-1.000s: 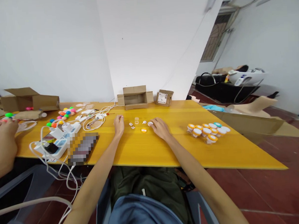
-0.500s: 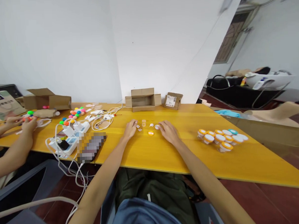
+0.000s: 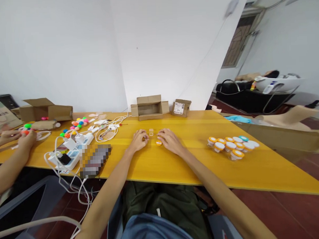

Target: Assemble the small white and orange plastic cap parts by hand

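A small clear jar [image 3: 151, 132] stands on the yellow table [image 3: 156, 166] between my two hands. In front of it lies an orange-rimmed lid [image 3: 158, 143], close to the fingers of my right hand. My left hand [image 3: 139, 141] is left of the jar, its fingers curled in around something tiny, of which only a dark speck shows. Over the spot right of the jar bends my right hand [image 3: 170, 140], thumb and fingers drawn together; whatever is under them is hidden. The small white dark-spotted pieces and the white round piece are covered from view.
Several orange-, white- and teal-lidded jars [image 3: 230, 146] stand to the right. Behind are an open cardboard box [image 3: 149, 111] and a smaller box [image 3: 180, 108]. A power strip [image 3: 78, 150], white cables and a blurred-out device [image 3: 95, 160] lie left. Another person's hands [image 3: 26, 139] work among coloured balls [image 3: 79, 123].
Both hands have come inward toward the jar and now cover the small spotted pieces and the white round piece. The left fingers have curled in. The view has shifted slightly.
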### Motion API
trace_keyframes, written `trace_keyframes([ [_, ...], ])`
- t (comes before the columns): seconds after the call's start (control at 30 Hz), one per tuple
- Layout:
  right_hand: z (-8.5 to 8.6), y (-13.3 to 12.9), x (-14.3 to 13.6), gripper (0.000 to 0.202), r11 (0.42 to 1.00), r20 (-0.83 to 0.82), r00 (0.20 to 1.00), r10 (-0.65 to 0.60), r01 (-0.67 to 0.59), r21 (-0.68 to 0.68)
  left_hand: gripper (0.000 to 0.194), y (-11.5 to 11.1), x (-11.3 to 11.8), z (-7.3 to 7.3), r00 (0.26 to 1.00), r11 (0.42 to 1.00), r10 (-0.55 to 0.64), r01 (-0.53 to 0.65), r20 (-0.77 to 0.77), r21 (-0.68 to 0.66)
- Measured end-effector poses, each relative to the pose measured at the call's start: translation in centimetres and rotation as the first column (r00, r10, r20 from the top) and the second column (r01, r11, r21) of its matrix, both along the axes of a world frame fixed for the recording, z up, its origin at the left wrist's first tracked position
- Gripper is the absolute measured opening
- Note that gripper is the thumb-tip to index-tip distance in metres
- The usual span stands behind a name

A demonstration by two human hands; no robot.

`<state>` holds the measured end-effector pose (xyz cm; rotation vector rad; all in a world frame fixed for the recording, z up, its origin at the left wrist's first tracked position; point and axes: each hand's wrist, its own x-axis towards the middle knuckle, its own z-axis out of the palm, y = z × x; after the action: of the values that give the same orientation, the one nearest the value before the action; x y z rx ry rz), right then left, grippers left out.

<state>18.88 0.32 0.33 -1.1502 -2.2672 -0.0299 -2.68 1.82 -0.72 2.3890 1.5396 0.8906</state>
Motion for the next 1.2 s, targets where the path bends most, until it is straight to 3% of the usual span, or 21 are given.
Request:
trace_keyframes([
  [0.23,0.9,0.1,-3.2,0.025,0.999,0.217,0.975,0.051,-0.049,-0.014,0.023,0.5,-0.4,-0.4,1.0,0.999,0.023,-0.023,0.014,0.025],
  [0.37,1.1,0.2,-4.5,0.024,0.999,0.337,0.941,0.007,-0.021,0.04,0.023,0.7,-0.5,-0.6,0.998,0.998,0.046,-0.047,0.05,0.028],
  [0.53,1.3,0.2,-5.8,0.026,0.99,0.496,0.869,0.006,-0.076,0.121,0.019,1.0,-0.7,-0.9,0.992,0.996,0.082,-0.085,0.097,0.032],
  [0.77,1.4,0.6,-6.7,0.028,0.968,0.575,0.817,0.026,-0.165,0.191,0.017,1.3,-0.8,-1.1,0.988,0.996,0.085,-0.09,0.13,0.026],
  [0.93,1.2,1.3,-5.8,0.022,0.988,0.447,0.895,0.007,-0.076,0.136,0.02,1.7,-0.9,-1.3,0.993,0.999,0.014,-0.02,0.12,0.043],
  [1.03,0.8,2.0,-3.5,0.021,0.991,0.241,0.969,-0.062,0.031,0.131,0.019,1.8,-0.9,-1.6,0.991,0.999,-0.013,0.007,0.13,0.048],
  [1.2,-0.8,2.4,1.4,0.021,0.983,-0.031,0.989,-0.146,0.148,0.108,0.023,1.8,-0.6,-1.8,0.985,0.997,-0.07,0.063,0.154,0.052],
])
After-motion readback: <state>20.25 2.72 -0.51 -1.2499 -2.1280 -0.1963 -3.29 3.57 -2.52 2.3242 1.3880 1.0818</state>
